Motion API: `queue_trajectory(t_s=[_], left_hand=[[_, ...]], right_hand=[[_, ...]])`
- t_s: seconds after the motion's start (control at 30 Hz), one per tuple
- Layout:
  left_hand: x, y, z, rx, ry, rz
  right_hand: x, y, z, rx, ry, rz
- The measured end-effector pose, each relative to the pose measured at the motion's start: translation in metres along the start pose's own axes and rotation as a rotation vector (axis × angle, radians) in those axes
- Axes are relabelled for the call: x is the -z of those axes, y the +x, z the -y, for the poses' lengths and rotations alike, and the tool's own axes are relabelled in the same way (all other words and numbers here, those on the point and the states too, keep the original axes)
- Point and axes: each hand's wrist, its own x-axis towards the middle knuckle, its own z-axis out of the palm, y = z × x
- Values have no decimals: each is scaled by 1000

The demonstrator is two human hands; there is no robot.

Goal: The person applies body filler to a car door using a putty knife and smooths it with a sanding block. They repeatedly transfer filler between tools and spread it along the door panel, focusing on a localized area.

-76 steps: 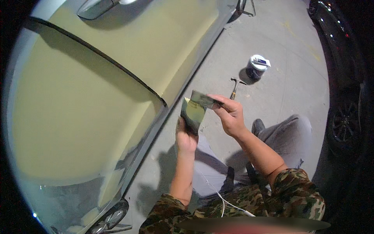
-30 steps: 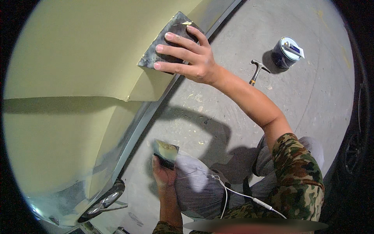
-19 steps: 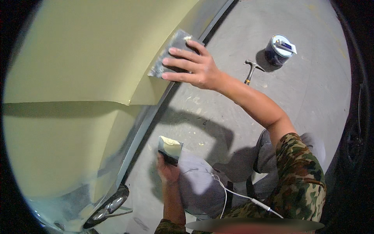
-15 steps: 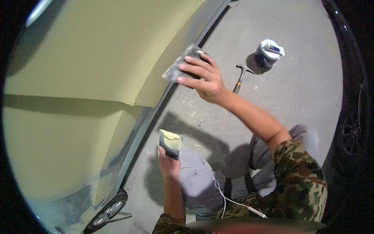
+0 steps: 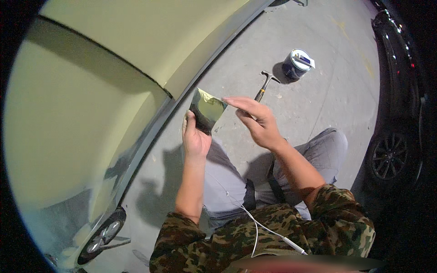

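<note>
My left hand (image 5: 197, 140) grips a dark, flat spreader plate (image 5: 201, 120) by its lower edge, thumb on its face. Pale yellow filler paste (image 5: 211, 107) covers the plate's upper part. Right beside the plate, my right hand (image 5: 261, 122) has its fingers straight together over the thumb. Its flat grey spreader is turned nearly edge-on and mostly hidden, at the plate's right edge. Both hands are just off the car's side panel (image 5: 109, 86), which is coated in pale yellow, with bare grey patches toward its lower edge.
A hammer (image 5: 262, 86) lies on the grey concrete floor (image 5: 325, 77) beyond my right hand. Next to it stands a dark can (image 5: 296, 66) with a spreader tool on its lid. A dark car (image 5: 393, 150) stands at the right. A white cable (image 5: 255, 220) hangs across my front.
My right hand has come away from the car panel and down to the plate. My left hand has raised the plate toward it. The whole view has shifted.
</note>
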Motion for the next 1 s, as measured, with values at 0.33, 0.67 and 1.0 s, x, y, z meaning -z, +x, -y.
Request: queue_trajectory(t_s=[0.33,0.67,1.0], left_hand=[[45,-56,-23,-46,-41,-173],[68,-91,-35,-52,-134,-254],[63,-97,-30,-86,-125,-215]], right_hand=[[-9,-15,-39,-61,-382,-78],[-26,114,97,479,-429,4],[-34,166,137,667,-594,-36]])
